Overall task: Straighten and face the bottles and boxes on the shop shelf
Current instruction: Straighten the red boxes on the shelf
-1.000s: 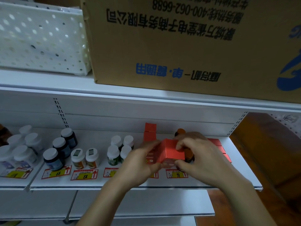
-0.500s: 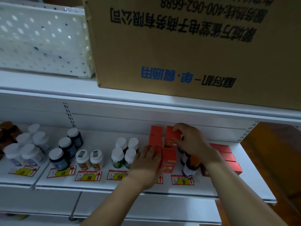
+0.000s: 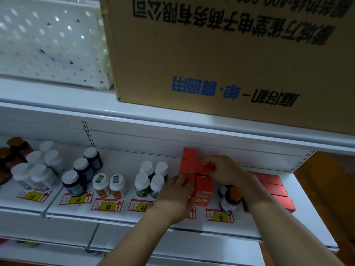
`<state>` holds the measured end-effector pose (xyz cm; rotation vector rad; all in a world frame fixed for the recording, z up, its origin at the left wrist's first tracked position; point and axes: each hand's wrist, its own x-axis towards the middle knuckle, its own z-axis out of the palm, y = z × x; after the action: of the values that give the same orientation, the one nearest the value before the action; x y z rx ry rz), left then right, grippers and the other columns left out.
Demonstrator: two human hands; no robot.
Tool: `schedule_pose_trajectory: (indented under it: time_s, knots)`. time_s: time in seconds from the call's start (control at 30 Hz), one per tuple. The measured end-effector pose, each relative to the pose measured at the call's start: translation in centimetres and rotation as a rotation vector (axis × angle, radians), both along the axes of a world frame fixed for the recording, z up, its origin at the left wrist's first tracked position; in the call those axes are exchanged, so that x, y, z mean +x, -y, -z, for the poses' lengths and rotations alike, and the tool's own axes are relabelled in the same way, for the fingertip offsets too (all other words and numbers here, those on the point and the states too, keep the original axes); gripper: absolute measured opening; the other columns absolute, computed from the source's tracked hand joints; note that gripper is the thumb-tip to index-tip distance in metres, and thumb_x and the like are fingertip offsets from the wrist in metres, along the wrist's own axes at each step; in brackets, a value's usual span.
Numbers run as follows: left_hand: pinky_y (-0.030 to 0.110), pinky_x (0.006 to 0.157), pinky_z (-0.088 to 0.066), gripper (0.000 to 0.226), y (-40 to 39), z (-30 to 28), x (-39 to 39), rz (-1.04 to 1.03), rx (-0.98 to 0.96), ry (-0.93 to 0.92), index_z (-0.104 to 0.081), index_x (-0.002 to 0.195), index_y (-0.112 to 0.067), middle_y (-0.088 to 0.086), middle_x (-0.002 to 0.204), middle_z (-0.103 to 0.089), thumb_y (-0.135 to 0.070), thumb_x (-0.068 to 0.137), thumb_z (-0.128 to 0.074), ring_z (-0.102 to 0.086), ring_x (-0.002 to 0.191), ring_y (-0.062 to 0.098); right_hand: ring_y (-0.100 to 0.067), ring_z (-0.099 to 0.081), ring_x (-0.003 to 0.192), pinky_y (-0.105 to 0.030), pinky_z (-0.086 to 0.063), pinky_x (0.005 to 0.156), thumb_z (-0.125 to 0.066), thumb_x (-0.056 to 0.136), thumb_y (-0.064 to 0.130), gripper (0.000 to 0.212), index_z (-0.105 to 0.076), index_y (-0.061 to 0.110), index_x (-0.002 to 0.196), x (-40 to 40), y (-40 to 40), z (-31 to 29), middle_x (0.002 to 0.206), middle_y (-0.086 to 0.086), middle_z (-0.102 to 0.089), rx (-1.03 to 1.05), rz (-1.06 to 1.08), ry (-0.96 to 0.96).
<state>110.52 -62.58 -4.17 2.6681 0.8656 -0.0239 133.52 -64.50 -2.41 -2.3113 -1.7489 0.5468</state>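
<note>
Several small red boxes (image 3: 189,163) stand in two columns on the white shelf (image 3: 119,213). My left hand (image 3: 175,194) lies with straight fingers against the left side of the front boxes. My right hand (image 3: 223,169) pinches the top of a red box (image 3: 204,167) in the right column, behind the front box (image 3: 203,191). A dark bottle with an orange cap (image 3: 230,200) stands just right of the boxes, partly hidden by my right forearm. White-capped bottles (image 3: 150,180) stand to the left.
Flat red boxes (image 3: 272,186) lie at the shelf's right end. More bottles (image 3: 80,173) and brown jars (image 3: 11,150) fill the left. Price tags (image 3: 106,205) line the front edge. A big cardboard carton (image 3: 230,60) and a white perforated basket (image 3: 51,43) sit on the upper shelf.
A second ago both hands held a red box in front of the shelf. The box now stands in the right column; my left hand moved to the boxes' left side.
</note>
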Motion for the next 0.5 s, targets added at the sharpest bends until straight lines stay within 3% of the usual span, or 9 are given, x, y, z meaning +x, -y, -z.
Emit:
schedule_pose_trajectory:
  time_s: [0.13,0.33,0.5]
  knots:
    - [0.041,0.111,-0.036,0.051,-0.28,0.56,0.20,-0.008,-0.007,0.045,-0.036,0.149,-0.022,0.006,0.157,-0.027,-0.040,0.102,-0.043,-0.033,0.138,0.030,-0.016,-0.061,0.107,-0.040,-0.050,0.097,-0.066,0.086,0.025,0.035,-0.062,0.035,0.119,0.23,-0.33,-0.07,0.121,0.008,-0.063,-0.039,-0.026,0.010]
    - [0.041,0.111,-0.037,0.049,-0.59,0.64,0.12,-0.014,-0.035,0.076,-0.038,0.147,-0.023,0.004,0.157,-0.027,-0.039,0.101,-0.045,-0.035,0.137,0.029,-0.018,-0.059,0.112,-0.042,-0.049,0.098,-0.073,0.086,0.031,0.040,-0.062,0.031,0.124,0.62,-0.48,-0.69,0.125,0.004,-0.063,-0.050,-0.082,-0.019]
    - [0.041,0.112,-0.036,0.050,-0.72,0.72,0.15,-0.011,-0.037,0.085,-0.037,0.148,-0.023,0.004,0.158,-0.025,-0.039,0.102,-0.045,-0.033,0.139,0.029,-0.012,-0.061,0.109,-0.039,-0.049,0.099,-0.068,0.086,0.035,0.041,-0.060,0.039,0.126,0.61,-0.31,-0.24,0.125,0.010,-0.064,-0.075,-0.092,-0.008]
